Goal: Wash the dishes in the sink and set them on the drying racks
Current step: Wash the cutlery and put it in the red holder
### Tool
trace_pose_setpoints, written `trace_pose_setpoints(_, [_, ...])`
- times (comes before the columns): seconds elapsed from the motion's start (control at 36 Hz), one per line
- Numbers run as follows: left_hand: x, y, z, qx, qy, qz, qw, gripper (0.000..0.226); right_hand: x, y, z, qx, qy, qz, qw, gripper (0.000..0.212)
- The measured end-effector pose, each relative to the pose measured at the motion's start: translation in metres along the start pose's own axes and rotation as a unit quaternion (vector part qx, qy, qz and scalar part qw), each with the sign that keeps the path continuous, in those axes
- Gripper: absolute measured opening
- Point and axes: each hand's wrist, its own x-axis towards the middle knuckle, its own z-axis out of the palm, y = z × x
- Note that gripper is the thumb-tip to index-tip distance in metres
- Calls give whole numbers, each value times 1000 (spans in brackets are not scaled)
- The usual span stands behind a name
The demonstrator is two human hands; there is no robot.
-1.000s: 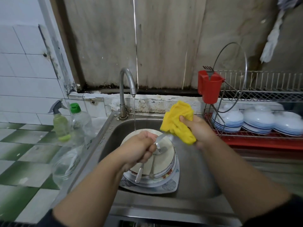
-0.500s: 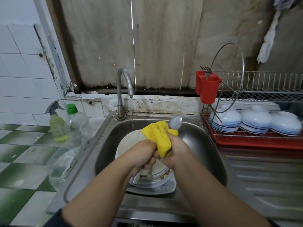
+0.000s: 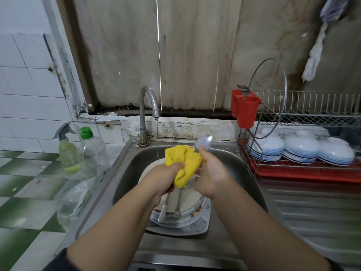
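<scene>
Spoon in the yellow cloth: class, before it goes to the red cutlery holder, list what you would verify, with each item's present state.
1. Spoon held firmly: ok, the right hand grips it, bowl up.
2. Yellow cloth wrapped round the handle: ok, the left hand holds it there.
3. Spoon fully scrubbed: cannot tell, the handle is hidden.
4. Rinse water available: ok, the tap runs a thin stream.
5. Room in the red cutlery holder: ok, only a fork shows.
6. Other cutlery still waiting: not ok, pieces lie on the plates.
</scene>
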Motion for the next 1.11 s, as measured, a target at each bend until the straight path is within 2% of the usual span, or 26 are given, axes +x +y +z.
trace_pose_setpoints(0.08, [-1,1,-4,18,-9,6,1000,14,8,-10,-10,-45,42,-12,998,58])
trace_pose_setpoints(0.28, [-8,-2,-12,31,-25,1,999,10,6,-21,-15,-102,89,-42,990,37])
trace_pose_setpoints(0.36, [-12,-3,-19,27,-15,-4,1000,6,5,-26,-19,-77,85,-33,993,19])
trace_pose_setpoints(0.47, [-14,-2,-24,5,-10,-16,1000,14,0,-34,-16,-5,61,-46,997,28])
trace_pose_setpoints(0.56, [-17,-2,-30,-15,6,-28,999,19,-6,-40,-18,52,78,-74,993,28])
trace_pose_setpoints(0.69, [-20,2,-35,-34,25,-24,999,11,-14,-54,-36,70,112,-144,981,22])
trace_pose_setpoints(0.75, [-21,6,-30,-26,20,-20,999,5,-17,-56,-34,54,113,-171,977,22])
trace_pose_setpoints(0.83, [-19,14,-18,-22,8,-17,1000,8,-22,-58,-26,19,120,-235,964,26])
trace_pose_setpoints(0.97, [-17,38,3,-26,0,-7,1000,18,-37,-74,-23,-46,123,-352,927,19])
trace_pose_setpoints(1.03, [-14,47,9,-35,2,4,999,20,-43,-83,-25,-96,131,-386,908,22])
trace_pose_setpoints(1.11, [-12,64,21,-43,-14,10,999,12,-52,-101,-30,-139,140,-440,876,24])
